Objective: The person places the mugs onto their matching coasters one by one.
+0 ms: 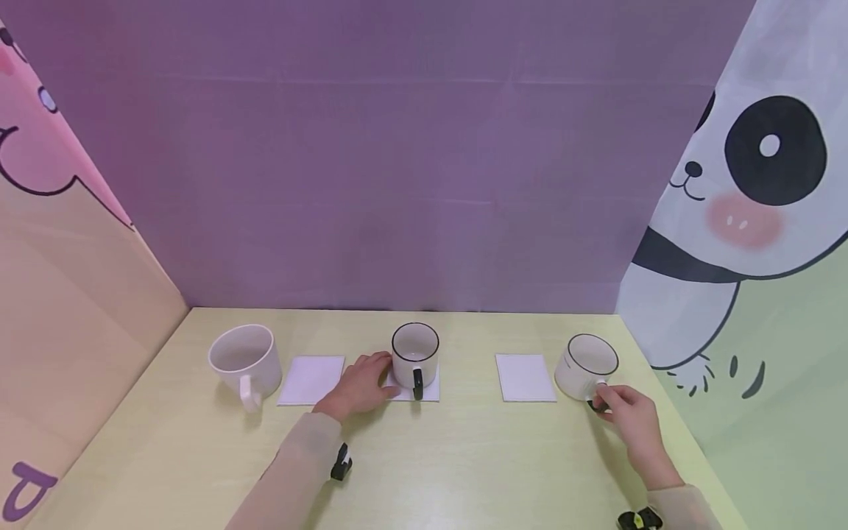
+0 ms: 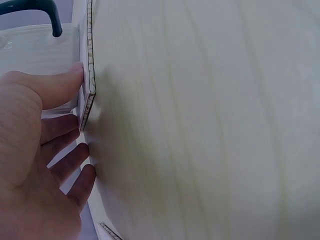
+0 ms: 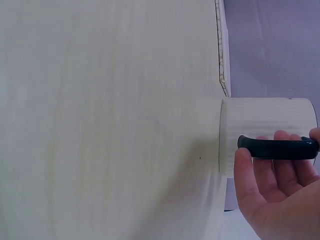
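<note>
In the head view, my left hand (image 1: 361, 386) is beside the middle mug (image 1: 415, 357), which is white with a black rim and black handle and stands on a square white coaster (image 1: 432, 390). The left wrist view shows my thumb (image 2: 62, 85) at the edge of that coaster, with the other fingers loosely spread by its corner. To the right, my right hand (image 1: 632, 423) holds a similar white mug (image 1: 579, 372) by its black handle (image 3: 277, 149). This mug is upright on the table, just right of another white coaster (image 1: 526, 379).
A larger all-white mug (image 1: 255, 368) stands on the pale wooden table (image 1: 450, 471) at the left, its handle toward me. Right of it lies a white coaster (image 1: 311, 379). A purple backdrop (image 1: 397, 184) rises behind the table, and printed panels flank both sides.
</note>
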`<state>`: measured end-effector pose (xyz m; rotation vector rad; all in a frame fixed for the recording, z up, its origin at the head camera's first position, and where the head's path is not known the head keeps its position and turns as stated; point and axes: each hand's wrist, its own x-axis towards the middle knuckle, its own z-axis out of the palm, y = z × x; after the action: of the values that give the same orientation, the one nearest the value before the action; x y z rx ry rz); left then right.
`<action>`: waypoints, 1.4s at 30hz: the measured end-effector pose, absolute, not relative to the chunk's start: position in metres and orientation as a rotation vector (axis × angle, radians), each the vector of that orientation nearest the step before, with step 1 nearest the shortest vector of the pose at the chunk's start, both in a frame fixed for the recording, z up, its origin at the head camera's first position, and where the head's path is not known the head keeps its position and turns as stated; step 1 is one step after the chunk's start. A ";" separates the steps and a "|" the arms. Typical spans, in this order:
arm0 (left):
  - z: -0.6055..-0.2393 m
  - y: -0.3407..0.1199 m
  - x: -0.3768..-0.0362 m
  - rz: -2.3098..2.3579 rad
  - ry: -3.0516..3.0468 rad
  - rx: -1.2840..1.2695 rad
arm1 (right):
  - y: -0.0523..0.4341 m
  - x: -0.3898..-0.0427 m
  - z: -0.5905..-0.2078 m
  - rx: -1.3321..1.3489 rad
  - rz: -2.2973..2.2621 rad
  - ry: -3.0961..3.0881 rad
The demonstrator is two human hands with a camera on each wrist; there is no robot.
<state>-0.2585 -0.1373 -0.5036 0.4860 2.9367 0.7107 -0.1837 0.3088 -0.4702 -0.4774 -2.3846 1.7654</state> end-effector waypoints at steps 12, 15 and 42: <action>-0.504 -0.137 -0.259 0.700 2.946 0.501 | 0.312 -0.188 -0.470 -0.459 1.924 -2.352; -0.502 -0.136 -0.259 0.711 2.942 0.493 | 0.313 -0.188 -0.469 -0.472 1.931 -2.362; -0.481 -0.140 -0.247 0.933 2.916 0.243 | 0.309 -0.188 -0.469 -0.452 1.839 -2.423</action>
<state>-0.2474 -0.1400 -0.4815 0.2430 2.9157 0.9328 -0.1878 0.3090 -0.4690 -0.4516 -2.4232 1.8394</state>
